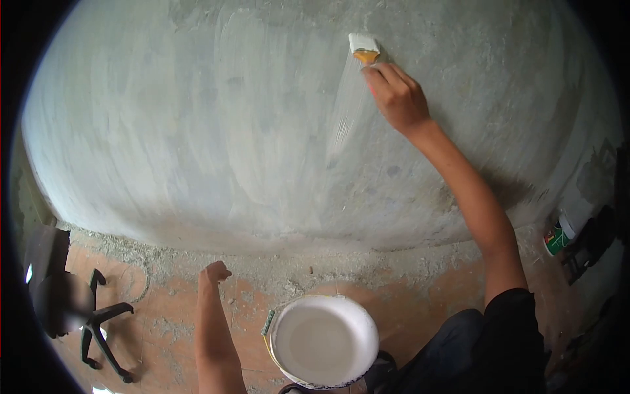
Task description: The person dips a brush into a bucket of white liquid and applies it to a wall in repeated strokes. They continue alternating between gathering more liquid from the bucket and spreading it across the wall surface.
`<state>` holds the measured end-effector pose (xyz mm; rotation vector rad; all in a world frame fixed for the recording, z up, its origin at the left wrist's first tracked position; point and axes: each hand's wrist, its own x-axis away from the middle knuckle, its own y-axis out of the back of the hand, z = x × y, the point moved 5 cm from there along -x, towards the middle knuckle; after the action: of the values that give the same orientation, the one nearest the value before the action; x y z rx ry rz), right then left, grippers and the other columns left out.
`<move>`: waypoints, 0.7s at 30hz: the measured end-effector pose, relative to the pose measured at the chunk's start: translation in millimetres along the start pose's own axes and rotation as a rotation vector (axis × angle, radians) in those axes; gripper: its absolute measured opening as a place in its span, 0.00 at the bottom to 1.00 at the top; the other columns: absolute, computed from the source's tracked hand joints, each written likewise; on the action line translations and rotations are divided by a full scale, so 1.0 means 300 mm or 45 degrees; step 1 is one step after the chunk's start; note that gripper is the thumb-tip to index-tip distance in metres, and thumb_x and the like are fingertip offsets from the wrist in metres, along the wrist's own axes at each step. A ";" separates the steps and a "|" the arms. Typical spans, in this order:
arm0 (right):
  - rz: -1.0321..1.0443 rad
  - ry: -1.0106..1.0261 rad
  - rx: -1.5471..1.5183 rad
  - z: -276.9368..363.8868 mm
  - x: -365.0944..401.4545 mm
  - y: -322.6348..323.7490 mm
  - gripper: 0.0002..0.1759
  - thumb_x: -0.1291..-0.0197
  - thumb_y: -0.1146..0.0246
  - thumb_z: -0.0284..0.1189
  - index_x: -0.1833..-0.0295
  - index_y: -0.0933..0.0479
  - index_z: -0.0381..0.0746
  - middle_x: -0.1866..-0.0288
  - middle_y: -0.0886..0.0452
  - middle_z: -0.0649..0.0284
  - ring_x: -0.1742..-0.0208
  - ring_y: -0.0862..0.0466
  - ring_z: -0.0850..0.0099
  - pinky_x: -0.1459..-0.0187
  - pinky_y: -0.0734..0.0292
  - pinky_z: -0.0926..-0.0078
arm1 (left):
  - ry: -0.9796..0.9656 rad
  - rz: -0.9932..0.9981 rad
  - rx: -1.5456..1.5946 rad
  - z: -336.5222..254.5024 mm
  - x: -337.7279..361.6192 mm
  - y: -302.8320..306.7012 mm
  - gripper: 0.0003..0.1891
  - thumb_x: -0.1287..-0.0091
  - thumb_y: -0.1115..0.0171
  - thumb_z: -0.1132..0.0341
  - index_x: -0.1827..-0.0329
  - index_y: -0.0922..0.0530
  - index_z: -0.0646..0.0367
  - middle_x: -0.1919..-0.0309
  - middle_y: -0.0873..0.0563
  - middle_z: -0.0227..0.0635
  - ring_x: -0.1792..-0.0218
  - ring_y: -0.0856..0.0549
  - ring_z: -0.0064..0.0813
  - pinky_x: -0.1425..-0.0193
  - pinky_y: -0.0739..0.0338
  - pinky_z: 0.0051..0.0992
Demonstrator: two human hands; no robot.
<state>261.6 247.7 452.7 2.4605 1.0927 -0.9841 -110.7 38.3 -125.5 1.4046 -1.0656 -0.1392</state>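
My right hand (399, 97) is closed round the handle of a paintbrush (365, 46), which has an orange-yellow ferrule end and bristles coated in white. The bristles touch the grey wall (275, 131), and a wet pale streak runs down below them. Low on the left, my left hand (215, 270) is curled into a fist above the floor, apart from the wall; nothing shows in it. Between my arms stands a white bucket (367, 328) holding thin whitish liquid. Its wire handle with a green grip hangs at the left side.
Scraped flakes and dust (289, 279) line the foot of the wall on the tiled floor (174, 322). An office chair with a black wheeled base (98, 318) stands at the left. A green and white tub (556, 238) and dark items are at the right.
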 end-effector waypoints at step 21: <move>0.355 0.155 -0.963 0.470 0.515 0.077 0.04 0.47 0.37 0.24 0.66 0.23 0.36 0.71 0.22 0.63 0.72 0.19 0.75 0.75 0.20 0.83 | -0.066 0.060 -0.202 -0.004 -0.006 -0.024 0.17 0.42 0.40 0.54 0.59 0.16 0.57 0.55 0.15 0.42 0.52 0.17 0.42 0.50 0.23 0.39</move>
<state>286.3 247.6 243.7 1.9707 0.8965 -0.2566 -107.3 38.8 -132.3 1.2381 -1.1059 -0.2221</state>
